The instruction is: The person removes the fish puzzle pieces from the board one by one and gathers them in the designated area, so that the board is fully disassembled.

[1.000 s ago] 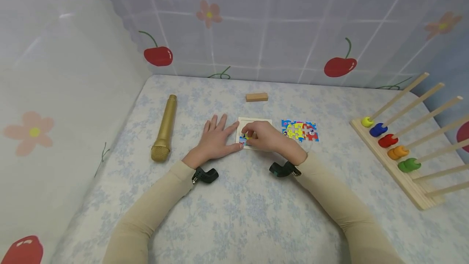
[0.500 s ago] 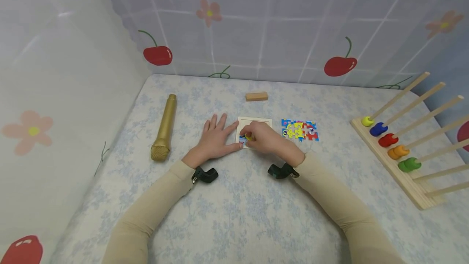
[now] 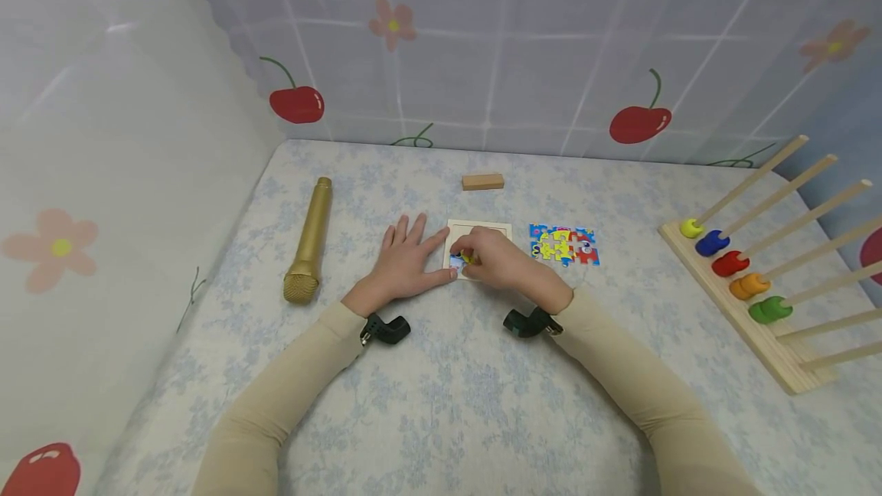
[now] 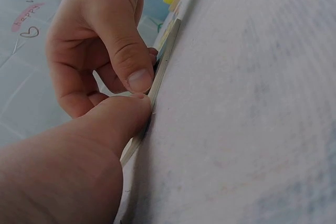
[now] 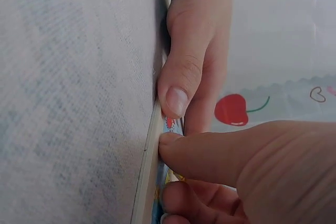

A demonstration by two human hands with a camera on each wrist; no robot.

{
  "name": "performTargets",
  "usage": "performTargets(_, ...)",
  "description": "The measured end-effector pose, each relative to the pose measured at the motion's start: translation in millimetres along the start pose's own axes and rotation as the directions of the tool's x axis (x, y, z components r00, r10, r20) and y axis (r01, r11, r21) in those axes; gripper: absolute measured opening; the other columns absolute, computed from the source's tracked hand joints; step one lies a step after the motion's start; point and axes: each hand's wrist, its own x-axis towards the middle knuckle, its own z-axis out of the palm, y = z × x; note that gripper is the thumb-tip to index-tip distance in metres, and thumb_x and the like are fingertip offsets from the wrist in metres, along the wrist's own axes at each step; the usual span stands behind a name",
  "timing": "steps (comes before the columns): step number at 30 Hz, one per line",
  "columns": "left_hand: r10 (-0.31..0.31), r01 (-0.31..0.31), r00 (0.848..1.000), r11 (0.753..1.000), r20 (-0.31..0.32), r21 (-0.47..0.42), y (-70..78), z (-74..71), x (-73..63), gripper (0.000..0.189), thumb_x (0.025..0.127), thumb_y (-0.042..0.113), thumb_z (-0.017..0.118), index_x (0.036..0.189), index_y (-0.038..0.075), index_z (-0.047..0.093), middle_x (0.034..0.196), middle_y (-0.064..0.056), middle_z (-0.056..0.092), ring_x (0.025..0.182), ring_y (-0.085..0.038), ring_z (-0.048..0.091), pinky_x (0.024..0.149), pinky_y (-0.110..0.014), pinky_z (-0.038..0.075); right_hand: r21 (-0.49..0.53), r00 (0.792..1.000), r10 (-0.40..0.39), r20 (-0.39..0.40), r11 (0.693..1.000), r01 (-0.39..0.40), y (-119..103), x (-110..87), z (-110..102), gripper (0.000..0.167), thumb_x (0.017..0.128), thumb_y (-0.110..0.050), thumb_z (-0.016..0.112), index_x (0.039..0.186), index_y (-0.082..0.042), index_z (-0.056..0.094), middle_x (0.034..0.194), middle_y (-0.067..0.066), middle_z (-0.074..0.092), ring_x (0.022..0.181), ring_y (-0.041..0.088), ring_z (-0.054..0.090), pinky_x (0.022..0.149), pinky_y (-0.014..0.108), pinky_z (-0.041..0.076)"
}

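Note:
In the head view a small square wooden puzzle tray (image 3: 481, 223) lies on the cloth with colourful puzzle pieces (image 3: 456, 260) in its left part. My left hand (image 3: 405, 262) is flat with its fingers spread; its thumb and forefinger touch the tray's left edge. Bent over the tray, my right hand (image 3: 499, 257) pinches a partly yellow puzzle piece (image 3: 468, 256), mostly hidden by the fingers. The right wrist view shows the right thumb (image 5: 194, 153) down at the tray rim (image 5: 146, 174), close to the left thumb (image 5: 181, 85). Joined puzzle pieces (image 3: 563, 244) lie right of the tray.
A gold microphone (image 3: 309, 243) lies at the left. Behind the tray is a small wooden block (image 3: 483, 182). On the right stands a wooden peg rack (image 3: 747, 316) with coloured beads on upright rods. A patterned curtain (image 3: 482, 52) hangs beyond the table's back edge.
My right hand has shifted slightly left and its fingers have moved a little over the tray's pieces. The left hand has stayed in place.

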Motion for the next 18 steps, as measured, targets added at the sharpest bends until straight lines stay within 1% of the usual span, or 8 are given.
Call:
performTargets(8,-0.004,0.004,1.0,1.0,0.0,0.015,-0.1,0.3,1.0,0.082,0.094,0.066,0.056,0.163,0.028,0.03,0.172,-0.019,0.005,0.158,-0.045,-0.006,0.126,-0.064,0.001,-0.006,0.999,0.047,0.001,0.999,-0.047,-2.1,0.0,-0.2,0.039,0.087,-0.001,0.074,0.125,-0.001,0.068,0.1,0.013,0.066,0.085,0.022,0.059,0.08,0.037,0.051)
performTargets(15,-0.001,0.001,1.0,1.0,-0.003,0.009,0.0,0.6,0.5,0.083,0.094,0.066,0.057,0.163,0.028,0.03,0.172,-0.019,0.005,0.158,-0.046,-0.007,0.125,-0.065,0.001,0.003,0.999,0.043,-0.013,0.999,-0.043,-1.2,-0.3,1.0,0.033,0.086,-0.001,0.075,0.118,-0.004,0.072,0.098,0.012,0.066,0.084,0.021,0.059,0.077,0.034,0.051)
performTargets(18,-0.001,0.001,1.0,1.0,-0.004,0.009,0.2,0.8,0.4,0.083,0.094,0.066,0.057,0.163,0.028,0.029,0.172,-0.019,0.005,0.158,-0.046,-0.007,0.125,-0.065,0.001,0.01,0.999,0.048,-0.014,0.999,-0.048,-1.8,-1.2,1.2,0.032,0.087,-0.002,0.075,0.118,-0.006,0.074,0.098,0.011,0.065,0.082,0.021,0.057,0.074,0.033,0.049)
